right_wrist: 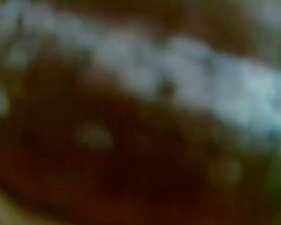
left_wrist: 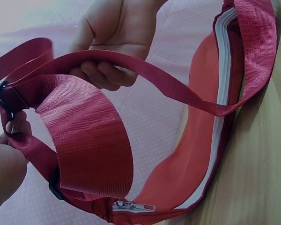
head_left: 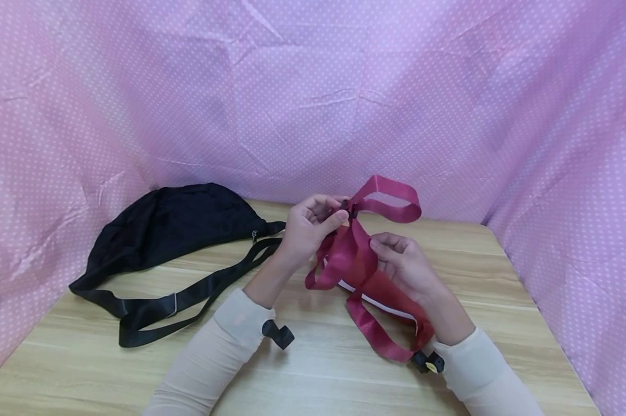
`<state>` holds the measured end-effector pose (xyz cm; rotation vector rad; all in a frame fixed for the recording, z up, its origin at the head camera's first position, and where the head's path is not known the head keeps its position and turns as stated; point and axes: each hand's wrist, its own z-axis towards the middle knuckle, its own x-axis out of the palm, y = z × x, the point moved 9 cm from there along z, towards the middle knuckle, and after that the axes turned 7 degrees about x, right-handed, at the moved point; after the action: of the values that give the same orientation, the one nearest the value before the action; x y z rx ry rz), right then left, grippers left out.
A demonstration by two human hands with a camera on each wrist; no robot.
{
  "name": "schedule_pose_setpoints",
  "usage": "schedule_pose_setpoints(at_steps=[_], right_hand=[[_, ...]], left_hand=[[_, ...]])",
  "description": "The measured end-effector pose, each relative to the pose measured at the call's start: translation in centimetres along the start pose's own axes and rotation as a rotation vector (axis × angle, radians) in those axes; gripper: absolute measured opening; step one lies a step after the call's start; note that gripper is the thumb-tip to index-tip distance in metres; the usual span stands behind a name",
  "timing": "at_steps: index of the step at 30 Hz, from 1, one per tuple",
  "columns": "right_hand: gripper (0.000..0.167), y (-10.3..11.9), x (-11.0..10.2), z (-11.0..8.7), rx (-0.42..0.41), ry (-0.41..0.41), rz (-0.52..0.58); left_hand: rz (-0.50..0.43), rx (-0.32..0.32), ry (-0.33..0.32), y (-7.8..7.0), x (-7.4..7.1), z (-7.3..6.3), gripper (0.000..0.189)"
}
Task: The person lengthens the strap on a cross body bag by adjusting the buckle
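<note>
A red waist bag [head_left: 398, 297] with a white zipper [left_wrist: 221, 75] hangs at an angle over the table, under both hands. My left hand [head_left: 308, 225] pinches a black buckle [head_left: 351, 211] on its crimson strap [left_wrist: 91, 136]; above the buckle the strap stands up in a loop. Lower and to the right, my right hand [head_left: 409, 266] grips another stretch of the strap between thumb and fingers. In the left wrist view, the strap runs across the curled fingers of the right hand [left_wrist: 114, 37]. The right wrist view is too blurred for detail, only dark red and a whitish band.
A black waist bag [head_left: 183, 225] lies at the left of the wooden table [head_left: 323, 375], its black strap [head_left: 198, 292] looped in front and reaching toward the left forearm. Pink dotted cloth [head_left: 313, 104] walls the back and sides.
</note>
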<state>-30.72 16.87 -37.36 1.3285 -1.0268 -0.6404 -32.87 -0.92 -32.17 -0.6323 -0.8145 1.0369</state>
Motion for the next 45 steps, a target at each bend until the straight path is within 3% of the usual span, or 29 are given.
schedule_pose_setpoints(at_steps=[4, 8, 12, 16, 19, 23, 28, 33, 36, 39, 42, 45], right_hand=[[0.012, 0.1, -0.5, 0.0, 0.016, -0.051, -0.123], [0.009, -0.4, -1.1, 0.1, 0.070, -0.077, -0.388], [0.012, -1.3, -1.1, 0.2, 0.131, -0.008, -0.655], [0.012, -1.9, -0.7, 0.2, 0.152, 0.078, -0.794], [0.017, -1.8, -0.6, 0.2, 0.139, 0.091, -0.762], [0.025, -1.1, -0.6, 0.1, 0.092, 0.059, -0.561], [0.015, 0.2, -0.8, -0.2, 0.026, -0.004, -0.374], [0.007, 0.9, -1.2, -0.4, 0.008, -0.067, -0.323], [0.005, 1.0, -1.3, -0.4, 0.007, -0.088, -0.380], [0.007, 0.6, -1.3, -0.4, 0.036, -0.060, -0.492], [0.013, -0.1, -0.9, -0.5, 0.081, 0.022, -0.654], [0.012, -1.0, -0.2, -0.6, 0.107, 0.156, -0.820]], left_hand=[[-0.008, -0.003, -0.005, -0.2, -0.2, 0.0, 0.010], [0.002, 0.004, -0.015, -0.6, -0.6, 0.1, 0.012], [0.027, 0.023, -0.022, -1.0, -0.9, 0.2, 0.015], [0.020, 0.033, -0.013, -1.2, -0.7, 0.3, 0.015], [0.015, 0.023, 0.003, -1.2, -0.3, 0.3, 0.013], [0.033, 0.018, 0.027, -1.1, 0.1, 0.2, 0.013], [0.075, 0.012, 0.051, -0.9, 0.3, 0.1, 0.015], [0.098, 0.002, 0.071, -0.8, 0.3, 0.0, 0.017], [0.071, 0.006, 0.063, -0.9, 0.1, 0.1, 0.017], [0.036, 0.017, 0.048, -1.1, -0.2, 0.2, 0.016], [0.020, 0.029, 0.037, -1.4, -0.4, 0.2, 0.014], [0.021, 0.044, 0.043, -1.6, -0.4, 0.2, 0.013]])
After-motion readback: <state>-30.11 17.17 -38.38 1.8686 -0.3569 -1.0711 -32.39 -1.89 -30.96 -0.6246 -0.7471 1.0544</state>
